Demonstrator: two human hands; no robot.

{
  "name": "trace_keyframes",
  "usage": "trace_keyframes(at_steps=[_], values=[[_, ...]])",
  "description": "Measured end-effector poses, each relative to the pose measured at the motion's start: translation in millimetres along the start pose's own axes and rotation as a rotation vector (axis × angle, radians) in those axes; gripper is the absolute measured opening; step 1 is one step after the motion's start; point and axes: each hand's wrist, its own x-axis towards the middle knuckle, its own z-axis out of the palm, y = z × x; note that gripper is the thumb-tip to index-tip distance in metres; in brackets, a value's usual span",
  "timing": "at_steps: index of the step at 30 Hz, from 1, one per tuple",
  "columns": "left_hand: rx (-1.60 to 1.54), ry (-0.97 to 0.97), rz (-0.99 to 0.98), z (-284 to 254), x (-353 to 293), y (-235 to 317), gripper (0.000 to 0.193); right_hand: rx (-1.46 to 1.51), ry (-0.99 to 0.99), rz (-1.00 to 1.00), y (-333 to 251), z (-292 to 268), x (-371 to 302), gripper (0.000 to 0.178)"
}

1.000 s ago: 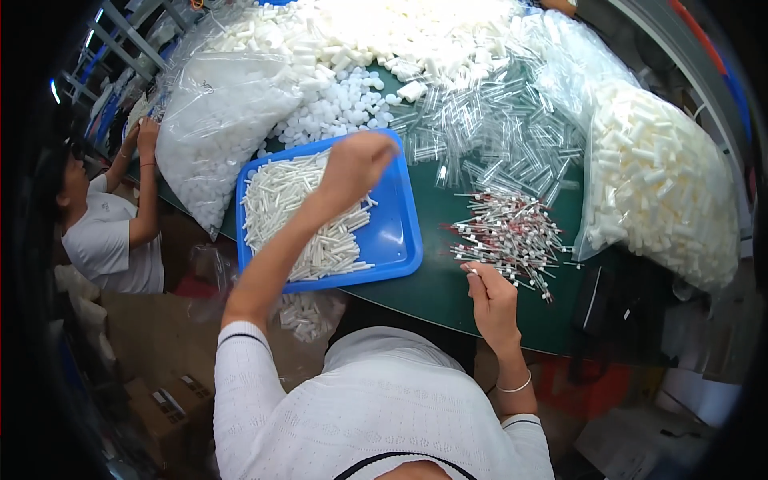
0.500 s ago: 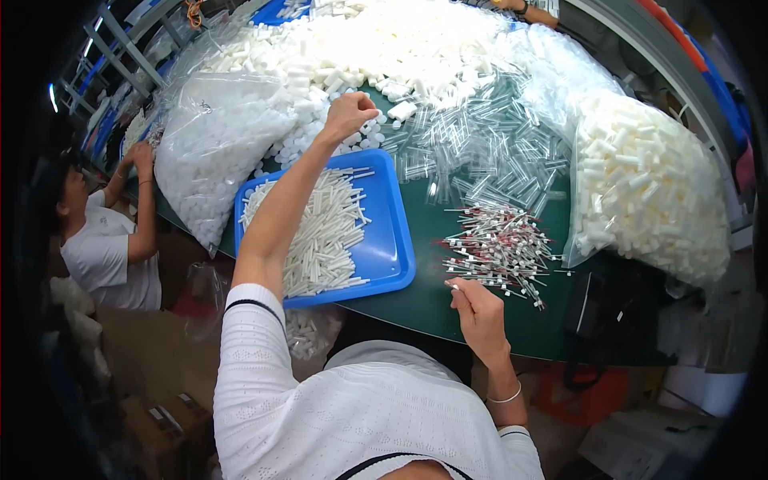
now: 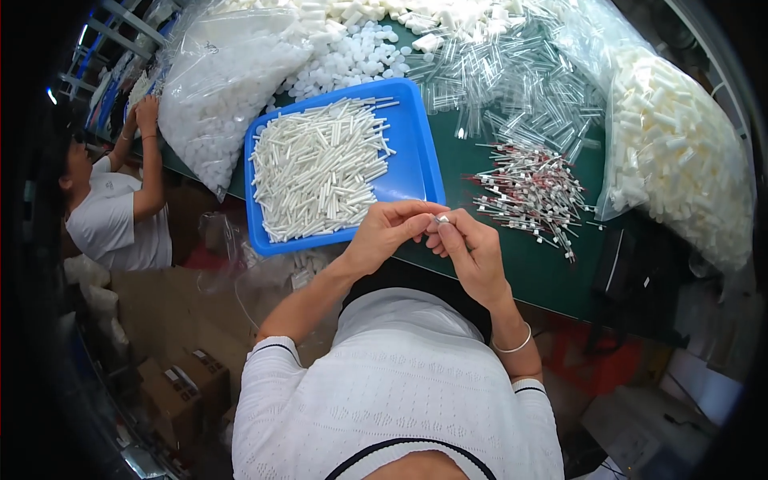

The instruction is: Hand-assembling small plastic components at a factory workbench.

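Observation:
Both hands meet in front of me at the table's near edge, fingertips together around a small white piece. My right hand pinches this piece between thumb and forefinger. My left hand is closed too, its thumb and fingers pressed up to the same spot; what it holds is too small to make out. Just beyond the left hand lies a blue tray with many short white sticks. Right of it is a heap of thin white-and-red sticks with small white ends.
Small translucent white caps spill beside a large clear bag of them. Clear tubes lie scattered at the back. A bag of cream-white cylinders leans at the right. Another person works at the left.
My left hand has come back from the cap pile to meet my right hand. My right hand has moved slightly left, nearer the tray. The view has tipped downward.

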Motion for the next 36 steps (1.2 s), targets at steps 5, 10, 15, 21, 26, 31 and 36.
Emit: trace_keyframes(at_steps=[5,10,15,21,26,31,36], values=[[-0.249,-0.078,-0.101,-8,-3,-4,0.028,-0.114,0.035,0.051,-3,-9,-11,0.014],[-0.481,-0.040,-0.157,-6,-3,-2,0.031,-0.332,0.062,0.065,-9,-18,-23,0.010],[-0.467,-0.037,-0.154,-1,-2,-2,0.031,-0.360,0.097,0.007,-6,-15,-21,0.012],[-0.458,-0.037,-0.133,2,-1,-3,0.030,-0.459,0.113,-0.036,-8,-13,-21,0.010],[-0.372,0.002,-0.073,8,-2,-1,0.028,-0.503,0.119,-0.084,-8,-14,-24,0.010],[-0.254,-0.006,-0.046,10,-1,-1,0.027,-0.523,0.116,-0.130,-4,-19,-26,0.005],[-0.179,-0.038,-0.038,15,-1,-7,0.026,-0.499,0.096,-0.109,-10,-17,-22,0.006]])
